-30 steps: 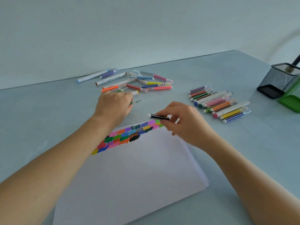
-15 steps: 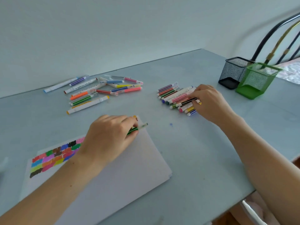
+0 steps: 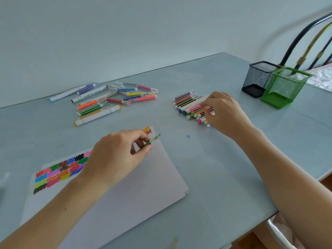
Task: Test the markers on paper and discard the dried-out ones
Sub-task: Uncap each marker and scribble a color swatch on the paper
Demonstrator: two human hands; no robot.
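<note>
A white paper sheet (image 3: 134, 186) lies on the grey table, with a band of colour swatches (image 3: 59, 173) along its far left edge. My left hand (image 3: 115, 155) hovers over the paper's far corner, pinching a green marker (image 3: 152, 140) whose clear capped end points right. My right hand (image 3: 226, 114) rests on the neat row of markers (image 3: 186, 101) at the right. Its fingertips are on a black-striped marker (image 3: 204, 115) at the near side of that row. A loose pile of markers (image 3: 111, 97) lies at the back left.
A black mesh cup (image 3: 256, 81) and a green mesh cup (image 3: 283, 88) stand at the far right. A small blue ink spot (image 3: 188, 136) marks the table between paper and row. The table's edge (image 3: 269, 212) runs close at the right front.
My right hand carried the black-striped marker from over the paper to the right-hand row. My left hand took a green marker from the left pile and brought it to the paper.
</note>
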